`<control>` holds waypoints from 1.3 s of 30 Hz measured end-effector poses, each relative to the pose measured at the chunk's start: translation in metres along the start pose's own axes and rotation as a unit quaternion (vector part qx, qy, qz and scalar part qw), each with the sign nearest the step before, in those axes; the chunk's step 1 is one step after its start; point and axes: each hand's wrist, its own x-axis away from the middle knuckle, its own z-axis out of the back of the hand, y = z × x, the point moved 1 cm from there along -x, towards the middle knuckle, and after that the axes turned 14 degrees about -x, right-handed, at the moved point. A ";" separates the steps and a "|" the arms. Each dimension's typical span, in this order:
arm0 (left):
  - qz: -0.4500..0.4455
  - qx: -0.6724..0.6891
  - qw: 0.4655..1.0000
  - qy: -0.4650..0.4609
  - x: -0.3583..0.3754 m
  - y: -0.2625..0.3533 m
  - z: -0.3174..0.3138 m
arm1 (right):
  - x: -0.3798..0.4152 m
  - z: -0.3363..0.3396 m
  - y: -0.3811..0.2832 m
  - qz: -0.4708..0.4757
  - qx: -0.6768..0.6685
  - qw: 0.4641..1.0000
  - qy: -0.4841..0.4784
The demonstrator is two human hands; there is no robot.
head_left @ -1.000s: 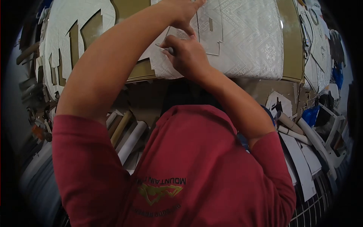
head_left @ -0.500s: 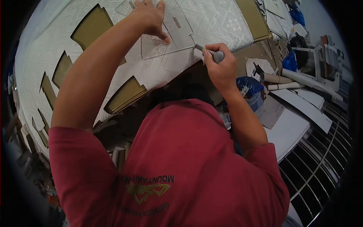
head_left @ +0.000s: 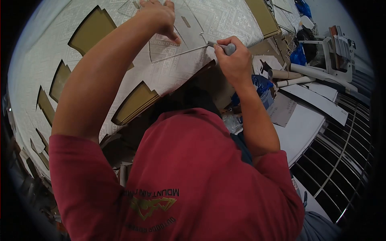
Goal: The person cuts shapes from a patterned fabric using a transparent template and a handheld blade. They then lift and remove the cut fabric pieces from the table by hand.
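Observation:
My left hand [head_left: 160,18] lies spread on a clear template [head_left: 165,50] at the top centre, its thumb near the middle of the sheet. Under the template is pale patterned material [head_left: 225,20] covering the work surface. My right hand [head_left: 234,56] is closed round the grey handle of a tool [head_left: 227,48]. The tool's tip touches the material at the right corner of the template's lower edge. Just below and left, a cut-out with a stepped edge [head_left: 134,104] shows brown board at the material's border.
Several brown cut-out shapes [head_left: 92,30] run down the left side. To the right are cardboard tubes [head_left: 285,74], a blue plastic bag [head_left: 262,84], white boards [head_left: 299,128], a white chair frame [head_left: 321,52] and a metal wire rack [head_left: 337,152].
The view has shifted slightly, so the background at the right sits further left. My left hand stays on the template, and my right hand keeps its hold with the tool tip at nearly the same corner.

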 end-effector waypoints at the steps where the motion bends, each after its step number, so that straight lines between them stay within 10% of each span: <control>1: -0.001 -0.001 1.000 -0.002 -0.002 0.000 0.004 | 0.001 0.000 0.000 -0.007 0.006 1.000 0.002; 14: -0.014 -0.022 0.993 -0.113 -0.006 0.003 0.022 | -0.009 -0.020 0.050 0.124 -0.177 0.976 0.021; 25: 0.072 0.034 0.988 -0.130 -0.002 0.005 0.020 | -0.124 0.023 0.074 0.089 -0.183 0.909 -0.363; 39: 0.105 0.016 0.980 -0.170 -0.005 0.014 0.033 | -0.180 0.026 0.042 0.137 -0.100 0.813 -0.556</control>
